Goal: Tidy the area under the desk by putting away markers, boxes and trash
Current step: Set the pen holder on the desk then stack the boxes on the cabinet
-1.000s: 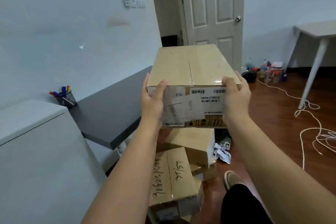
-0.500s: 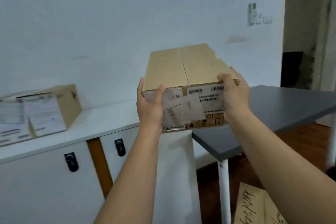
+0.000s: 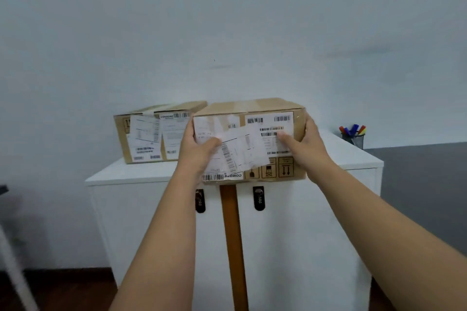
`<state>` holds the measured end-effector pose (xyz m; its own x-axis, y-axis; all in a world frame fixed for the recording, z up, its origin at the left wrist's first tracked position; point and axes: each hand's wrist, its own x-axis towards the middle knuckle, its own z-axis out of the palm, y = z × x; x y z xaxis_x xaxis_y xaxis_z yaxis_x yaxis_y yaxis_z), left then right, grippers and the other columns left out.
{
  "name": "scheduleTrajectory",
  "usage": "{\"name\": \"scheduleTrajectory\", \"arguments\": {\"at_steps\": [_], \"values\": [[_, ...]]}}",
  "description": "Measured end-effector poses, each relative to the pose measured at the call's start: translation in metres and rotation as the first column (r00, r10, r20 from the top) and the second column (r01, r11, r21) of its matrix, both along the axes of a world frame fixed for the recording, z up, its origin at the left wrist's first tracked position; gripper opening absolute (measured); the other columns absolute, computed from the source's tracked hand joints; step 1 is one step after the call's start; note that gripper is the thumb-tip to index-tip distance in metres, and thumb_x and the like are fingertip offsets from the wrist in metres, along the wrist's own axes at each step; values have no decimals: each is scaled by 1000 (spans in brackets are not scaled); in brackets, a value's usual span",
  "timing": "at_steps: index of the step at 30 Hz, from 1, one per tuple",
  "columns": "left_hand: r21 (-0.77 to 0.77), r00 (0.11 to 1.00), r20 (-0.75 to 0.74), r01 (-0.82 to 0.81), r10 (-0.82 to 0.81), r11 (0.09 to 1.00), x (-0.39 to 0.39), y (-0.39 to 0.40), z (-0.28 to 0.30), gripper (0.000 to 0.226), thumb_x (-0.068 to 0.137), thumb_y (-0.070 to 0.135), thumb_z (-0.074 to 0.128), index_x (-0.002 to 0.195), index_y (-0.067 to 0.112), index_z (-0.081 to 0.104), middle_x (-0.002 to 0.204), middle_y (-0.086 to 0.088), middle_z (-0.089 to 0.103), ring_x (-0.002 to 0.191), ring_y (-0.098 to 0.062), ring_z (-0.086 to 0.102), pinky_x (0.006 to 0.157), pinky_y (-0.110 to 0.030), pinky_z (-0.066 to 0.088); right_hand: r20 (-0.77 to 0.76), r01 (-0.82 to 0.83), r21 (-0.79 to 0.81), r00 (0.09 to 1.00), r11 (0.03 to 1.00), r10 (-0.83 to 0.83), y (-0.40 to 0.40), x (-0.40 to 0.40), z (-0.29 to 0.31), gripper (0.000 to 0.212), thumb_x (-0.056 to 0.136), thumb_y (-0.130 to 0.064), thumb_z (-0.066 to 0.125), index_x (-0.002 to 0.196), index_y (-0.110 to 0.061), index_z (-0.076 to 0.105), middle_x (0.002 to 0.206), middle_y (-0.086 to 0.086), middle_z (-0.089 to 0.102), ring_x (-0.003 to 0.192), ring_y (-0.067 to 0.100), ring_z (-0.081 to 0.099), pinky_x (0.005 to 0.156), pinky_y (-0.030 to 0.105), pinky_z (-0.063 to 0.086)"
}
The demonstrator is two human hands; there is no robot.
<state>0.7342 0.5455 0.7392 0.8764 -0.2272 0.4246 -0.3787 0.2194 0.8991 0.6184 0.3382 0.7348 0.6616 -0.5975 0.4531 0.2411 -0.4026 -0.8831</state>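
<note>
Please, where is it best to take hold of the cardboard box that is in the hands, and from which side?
Take the cardboard box by its two short ends, one from each side, as the left hand and right hand do now. It is wide and flat-sided; loose labels cover its front, a poor grip.

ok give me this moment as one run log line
step: placing box | left hand: holds cardboard box | right hand: holds it | place: white cabinet top, right of second box | markers: cup

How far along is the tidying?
One box already sits on the white cabinet, and markers stand in a cup there. The left hand and right hand hold a second box at the cabinet's front edge. Anything still under the desk is out of view.
</note>
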Motion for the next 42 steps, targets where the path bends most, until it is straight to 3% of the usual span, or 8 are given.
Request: {"name": "scheduleTrajectory", "arguments": {"at_steps": [3,7,10,13,16,24,34,42], "values": [[85,994,15,-105,104,991,33,12,-13,74,86,-10,59,147,31,45,126,6,65,108,-11,65,76,-28,60,-55,-40,-57,998,998,37,0,34,-11,67,87,-18,66,143,-30,33,133,-6,53,122,19,54,97,40,50],[205,957,85,-289,278,935,72,16,-34,58,87,-2,65,139,21,54,126,3,63,108,-13,63,76,-15,54,-257,-3,-245,964,970,-62,-1,67,-25,67,91,-14,62,148,-23,29,136,3,56,121,24,56,94,34,45],[394,891,218,-454,398,799,102,18,-42,62,79,25,81,135,26,55,140,-2,47,127,-23,50,104,-36,47,-293,38,-312,947,949,-134,-7,85,-28,69,90,-20,63,149,-23,28,130,5,60,116,25,58,93,38,48],[536,781,292,-612,552,582,128,23,-41,107,67,49,86,153,31,26,163,0,10,146,-33,18,117,-53,26,-300,51,-335,941,941,-157,-14,99,-29,70,90,-20,63,149,-25,26,125,5,62,113,25,60,90,37,48],[656,807,279,-556,520,511,145,25,-40,127,70,56,81,158,34,-8,166,0,-18,153,-35,1,121,-58,14,-328,39,-336,932,941,-156,-21,114,-32,72,90,-19,61,151,-28,22,118,5,65,100,25,63,82,35,50],[673,808,354,-569,470,472,148,15,-48,119,82,43,77,154,41,-18,165,-6,-20,146,-42,27,111,-52,40,-353,59,-425,908,903,-226,-33,135,-36,66,92,-16,54,148,-24,19,110,12,65,84,26,57,70,35,47],[559,818,417,-574,395,598,90,-11,-58,81,91,41,65,157,19,23,165,-4,16,151,-26,14,123,-44,18,-461,45,-398,854,916,-242,-31,84,-40,83,89,-27,61,155,-16,12,133,16,53,118,31,53,92,36,45],[524,938,341,-135,-62,841,-49,-125,-61,60,95,29,60,150,19,38,159,1,27,145,-16,27,118,-27,21,-478,215,-421,773,881,-417,-104,-74,-44,52,87,-29,65,136,-22,50,140,13,44,122,30,51,92,32,43]]}}
